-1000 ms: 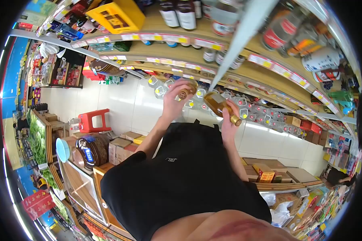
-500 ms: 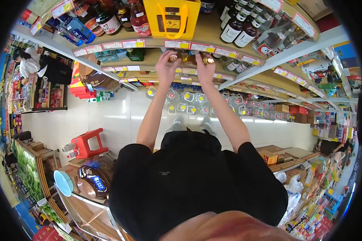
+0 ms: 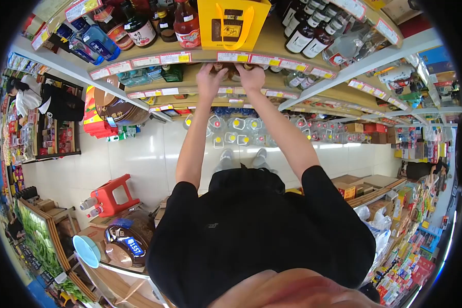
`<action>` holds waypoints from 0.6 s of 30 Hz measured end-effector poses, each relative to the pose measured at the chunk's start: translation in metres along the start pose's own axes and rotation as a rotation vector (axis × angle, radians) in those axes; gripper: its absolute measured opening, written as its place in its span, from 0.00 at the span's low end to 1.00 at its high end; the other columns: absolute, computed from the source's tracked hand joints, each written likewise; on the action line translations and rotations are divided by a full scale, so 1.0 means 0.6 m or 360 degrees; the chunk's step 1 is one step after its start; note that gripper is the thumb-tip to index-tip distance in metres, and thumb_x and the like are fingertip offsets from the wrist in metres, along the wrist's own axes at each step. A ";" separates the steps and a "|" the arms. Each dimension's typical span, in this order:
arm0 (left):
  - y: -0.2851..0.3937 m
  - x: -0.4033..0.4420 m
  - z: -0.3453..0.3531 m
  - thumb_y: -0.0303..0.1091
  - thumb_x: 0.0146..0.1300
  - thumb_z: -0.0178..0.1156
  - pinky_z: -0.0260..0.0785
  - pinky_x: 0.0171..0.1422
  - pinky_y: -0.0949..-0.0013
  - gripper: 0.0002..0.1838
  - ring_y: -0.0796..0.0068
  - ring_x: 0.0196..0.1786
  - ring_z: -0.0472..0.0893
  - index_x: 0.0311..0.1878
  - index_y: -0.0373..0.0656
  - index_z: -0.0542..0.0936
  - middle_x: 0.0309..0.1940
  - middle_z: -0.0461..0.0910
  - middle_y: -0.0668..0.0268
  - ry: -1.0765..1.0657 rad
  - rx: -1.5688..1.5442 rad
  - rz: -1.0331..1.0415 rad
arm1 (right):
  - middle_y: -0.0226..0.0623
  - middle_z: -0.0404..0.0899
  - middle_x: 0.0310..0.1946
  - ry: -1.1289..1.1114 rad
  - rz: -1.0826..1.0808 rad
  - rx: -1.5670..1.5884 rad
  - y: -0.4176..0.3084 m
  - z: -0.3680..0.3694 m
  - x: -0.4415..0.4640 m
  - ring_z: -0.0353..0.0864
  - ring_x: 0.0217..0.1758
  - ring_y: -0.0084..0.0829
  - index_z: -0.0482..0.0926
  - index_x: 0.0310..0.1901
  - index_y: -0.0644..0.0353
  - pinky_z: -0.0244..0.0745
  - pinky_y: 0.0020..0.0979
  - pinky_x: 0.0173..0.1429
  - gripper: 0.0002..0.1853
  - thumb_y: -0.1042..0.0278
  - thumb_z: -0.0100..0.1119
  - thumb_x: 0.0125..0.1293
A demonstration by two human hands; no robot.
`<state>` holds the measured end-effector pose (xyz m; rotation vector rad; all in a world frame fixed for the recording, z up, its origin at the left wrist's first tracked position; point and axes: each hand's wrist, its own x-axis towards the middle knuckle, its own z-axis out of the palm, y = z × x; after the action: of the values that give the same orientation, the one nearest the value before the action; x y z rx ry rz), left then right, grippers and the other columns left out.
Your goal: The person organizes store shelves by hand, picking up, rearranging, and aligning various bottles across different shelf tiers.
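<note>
Both arms reach into the shelf below the yellow gift bag [image 3: 232,38]. My left hand [image 3: 209,82] is curled around a brown bottle [image 3: 219,66], of which only the top shows. Close beside it, my right hand [image 3: 250,78] grips a second brown bottle [image 3: 247,66] near its cap. The fingertips and the bottle bodies are partly hidden by the hands and the shelf edge above. Left of my left hand, green bottles [image 3: 171,72] stand on the same shelf.
Shelf edges with price tags [image 3: 161,59] run above and below my hands. Dark bottles [image 3: 300,38] stand upper right. Large clear jugs [image 3: 237,123] line the floor by my feet. A red stool [image 3: 113,196] and a person [image 3: 31,95] are at left.
My hands have pushed slightly deeper into the shelf with the bottles and drawn a little closer together. The bottle caps now show less beneath the upper shelf edge.
</note>
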<state>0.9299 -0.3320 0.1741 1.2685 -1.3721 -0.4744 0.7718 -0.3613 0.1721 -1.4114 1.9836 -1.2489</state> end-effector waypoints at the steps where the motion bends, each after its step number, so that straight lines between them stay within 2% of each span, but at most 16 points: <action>1: 0.001 0.003 0.000 0.37 0.55 0.78 0.76 0.52 0.58 0.21 0.50 0.45 0.85 0.48 0.35 0.86 0.43 0.87 0.53 -0.0004 -0.0023 0.0001 | 0.48 0.89 0.47 -0.0055 0.0049 -0.0078 0.006 0.011 0.004 0.87 0.53 0.50 0.87 0.50 0.61 0.80 0.45 0.57 0.38 0.33 0.78 0.49; 3: -0.011 0.007 0.002 0.38 0.54 0.78 0.77 0.52 0.58 0.22 0.50 0.45 0.86 0.48 0.35 0.86 0.42 0.87 0.52 -0.0001 0.0026 -0.0010 | 0.48 0.87 0.51 -0.0011 0.0030 -0.0236 -0.013 0.011 0.003 0.86 0.55 0.50 0.85 0.53 0.60 0.81 0.46 0.58 0.42 0.31 0.78 0.47; 6: -0.012 0.013 0.006 0.40 0.53 0.79 0.77 0.52 0.58 0.23 0.51 0.43 0.86 0.49 0.36 0.87 0.40 0.88 0.52 0.0012 0.0106 0.0036 | 0.48 0.84 0.55 -0.0163 0.0243 -0.0390 -0.026 0.010 0.014 0.84 0.59 0.50 0.79 0.61 0.58 0.80 0.46 0.62 0.43 0.38 0.79 0.48; 9: 0.002 0.015 0.010 0.41 0.53 0.79 0.77 0.50 0.57 0.23 0.50 0.42 0.85 0.47 0.36 0.87 0.39 0.87 0.51 0.0037 -0.0005 -0.0039 | 0.48 0.86 0.53 -0.0199 0.0163 -0.0341 -0.019 0.005 0.012 0.85 0.57 0.50 0.79 0.63 0.56 0.82 0.45 0.61 0.43 0.39 0.78 0.48; 10: 0.006 0.017 0.008 0.40 0.52 0.80 0.77 0.50 0.55 0.23 0.49 0.43 0.85 0.46 0.36 0.86 0.38 0.87 0.51 0.0024 0.0113 -0.0134 | 0.47 0.87 0.52 -0.0277 0.0125 -0.0388 -0.009 0.005 0.016 0.86 0.55 0.50 0.79 0.62 0.56 0.82 0.45 0.60 0.42 0.40 0.77 0.48; 13: 0.000 0.015 0.017 0.40 0.50 0.81 0.77 0.48 0.54 0.23 0.48 0.41 0.85 0.46 0.37 0.86 0.38 0.87 0.52 0.0206 0.0107 0.0163 | 0.48 0.87 0.53 -0.0566 0.0048 -0.0374 0.027 -0.002 0.021 0.86 0.56 0.51 0.78 0.63 0.58 0.82 0.45 0.60 0.43 0.39 0.76 0.48; 14: -0.003 0.012 0.018 0.38 0.48 0.82 0.75 0.54 0.50 0.28 0.44 0.49 0.83 0.51 0.37 0.84 0.47 0.85 0.48 0.0172 0.0045 0.0086 | 0.51 0.86 0.54 -0.0661 0.0035 -0.0247 0.027 -0.017 0.017 0.85 0.57 0.52 0.77 0.62 0.61 0.81 0.45 0.61 0.43 0.41 0.78 0.48; 17: -0.003 0.011 0.033 0.37 0.47 0.83 0.70 0.64 0.48 0.35 0.37 0.62 0.76 0.58 0.37 0.81 0.58 0.78 0.41 0.0494 0.0125 0.0293 | 0.52 0.85 0.55 -0.0415 -0.0029 -0.0148 0.073 -0.007 0.012 0.84 0.59 0.52 0.78 0.61 0.65 0.79 0.45 0.61 0.42 0.45 0.80 0.48; 18: -0.006 0.011 0.037 0.37 0.46 0.83 0.64 0.71 0.45 0.40 0.33 0.69 0.67 0.64 0.37 0.78 0.65 0.72 0.38 0.0465 0.0021 0.0184 | 0.53 0.84 0.54 -0.0394 -0.0083 -0.0030 0.088 -0.005 0.012 0.83 0.59 0.52 0.78 0.58 0.65 0.78 0.45 0.62 0.40 0.49 0.80 0.49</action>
<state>0.9133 -0.3474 0.1681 1.2083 -1.1943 -0.1912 0.7384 -0.3618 0.1303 -1.5537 1.8060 -1.0228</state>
